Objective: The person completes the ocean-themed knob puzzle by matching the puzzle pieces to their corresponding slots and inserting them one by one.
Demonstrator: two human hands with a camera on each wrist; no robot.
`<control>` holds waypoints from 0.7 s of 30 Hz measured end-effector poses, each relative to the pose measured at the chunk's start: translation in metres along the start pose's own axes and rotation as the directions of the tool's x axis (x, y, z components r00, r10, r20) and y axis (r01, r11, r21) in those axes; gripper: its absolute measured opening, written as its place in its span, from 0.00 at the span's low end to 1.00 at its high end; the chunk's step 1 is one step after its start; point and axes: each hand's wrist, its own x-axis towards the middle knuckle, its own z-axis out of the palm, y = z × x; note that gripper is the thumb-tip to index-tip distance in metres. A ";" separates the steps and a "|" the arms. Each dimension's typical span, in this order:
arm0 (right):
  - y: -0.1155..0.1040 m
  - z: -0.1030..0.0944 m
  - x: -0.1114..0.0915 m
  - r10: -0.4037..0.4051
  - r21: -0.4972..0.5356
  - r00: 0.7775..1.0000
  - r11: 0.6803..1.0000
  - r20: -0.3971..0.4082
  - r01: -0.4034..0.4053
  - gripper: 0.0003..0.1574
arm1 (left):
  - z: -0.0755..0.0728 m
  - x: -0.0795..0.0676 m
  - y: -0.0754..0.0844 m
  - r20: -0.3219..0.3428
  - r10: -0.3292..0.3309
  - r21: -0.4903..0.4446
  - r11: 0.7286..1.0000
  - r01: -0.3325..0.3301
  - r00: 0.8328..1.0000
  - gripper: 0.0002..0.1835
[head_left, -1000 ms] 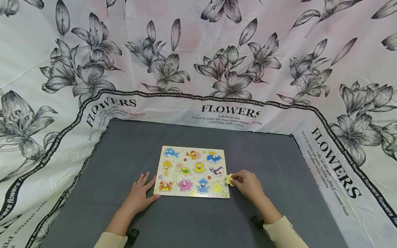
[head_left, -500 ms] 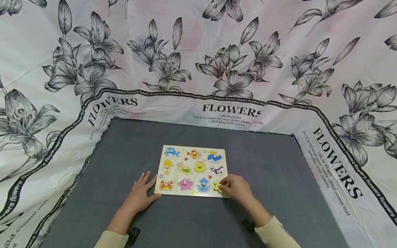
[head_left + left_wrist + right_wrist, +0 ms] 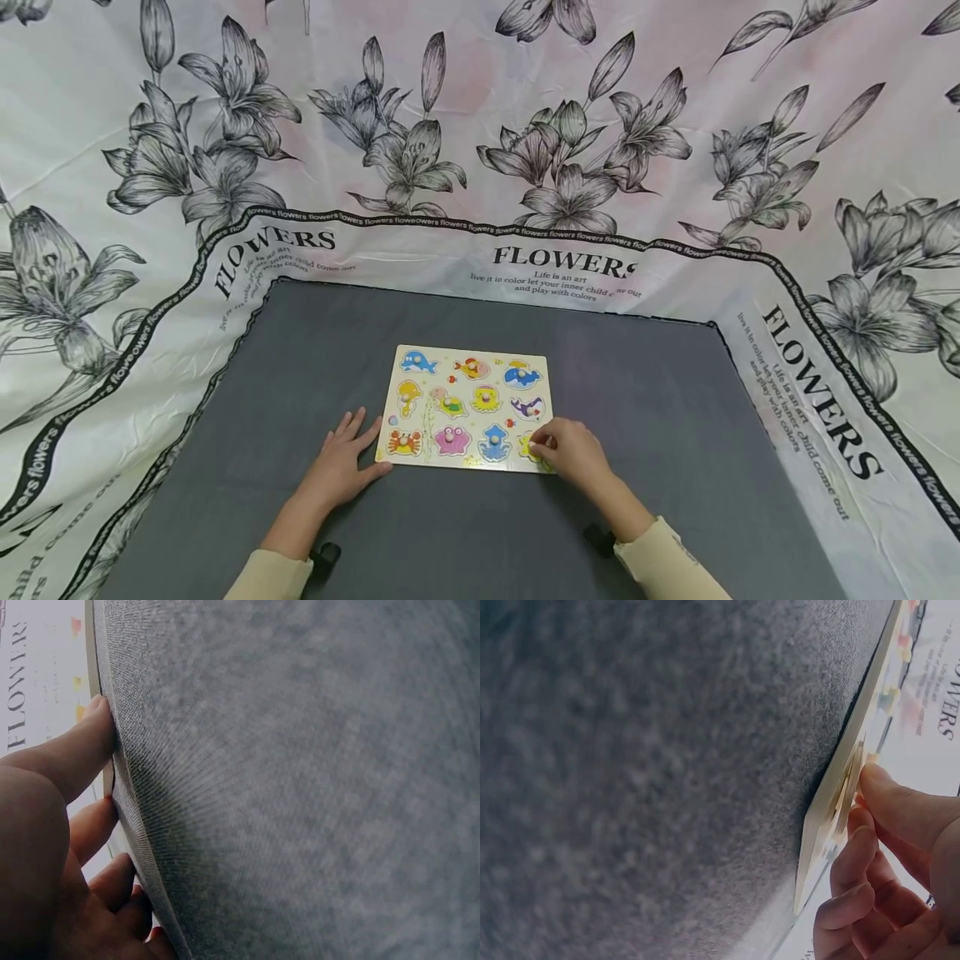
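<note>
A wooden peg puzzle board (image 3: 427,417) with colourful sea-animal pieces lies flat on the dark grey cloth. At its lower right corner my right hand (image 3: 573,454) pinches a yellow starfish puzzle piece (image 3: 524,447), partly hidden by the fingers. The right wrist view has this piece (image 3: 851,787) edge-on, slightly tilted against the board's face. My left hand (image 3: 339,462) rests beside the board's lower left corner, fingers spread, with thumb and fingertips touching its edge. Next to the starfish sit a blue squid piece (image 3: 495,443) and a purple whale piece (image 3: 528,408).
The dark grey cloth (image 3: 465,533) spreads around the board on all sides. A white cloth with black flower prints (image 3: 420,167) hangs behind and along both sides. A black strap piece (image 3: 326,557) shows at the left wrist, another (image 3: 598,540) at the right.
My right hand has carried the starfish piece leftward from beside the board onto its lower right corner. Over the last half second it has barely moved. The left hand stays at the board's edge.
</note>
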 end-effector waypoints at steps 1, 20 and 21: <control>0.000 0.000 -0.001 0.001 0.002 1.000 1.000 -0.002 -0.001 0.03 | 0.000 0.000 0.000 0.000 0.001 0.000 1.000 -0.001 1.000 0.45; -0.001 0.000 0.003 -0.036 0.001 0.999 0.999 0.019 0.036 0.03 | 0.002 0.003 -0.002 0.009 -0.012 0.010 1.000 0.012 1.000 0.45; -0.001 0.000 0.003 -0.030 0.001 0.999 1.000 0.021 0.030 0.03 | 0.002 0.003 -0.001 0.009 -0.012 0.008 1.000 0.012 1.000 0.45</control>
